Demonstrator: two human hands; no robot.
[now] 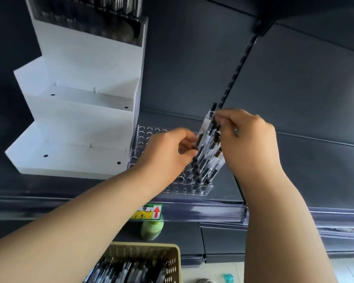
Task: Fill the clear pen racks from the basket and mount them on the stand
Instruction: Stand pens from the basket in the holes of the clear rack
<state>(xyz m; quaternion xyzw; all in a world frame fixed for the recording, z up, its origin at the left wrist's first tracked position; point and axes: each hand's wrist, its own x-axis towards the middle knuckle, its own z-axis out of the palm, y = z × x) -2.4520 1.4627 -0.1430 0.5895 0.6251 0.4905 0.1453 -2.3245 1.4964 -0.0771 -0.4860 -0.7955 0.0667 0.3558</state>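
A clear pen rack [147, 131] with rows of round holes lies on the dark shelf beside the white stepped stand [80, 111]. Several clear pens with black grips [207, 158] stand in its right-hand holes. My left hand [168, 152] pinches one pen by its black grip. My right hand [247, 137] pinches the tops of the standing pens. A tan perforated basket [172, 260] holding several pens sits below, at the bottom of the view. A filled rack [102, 9] sits on the stand's top step.
The stand's two lower steps are bare white with small black dots. A slotted black upright [239, 64] runs up the dark back panel. A green-and-yellow price label [149, 211] hangs on the shelf edge above a green bottle [151, 229]. A teal cap [228, 278] lies on the floor.
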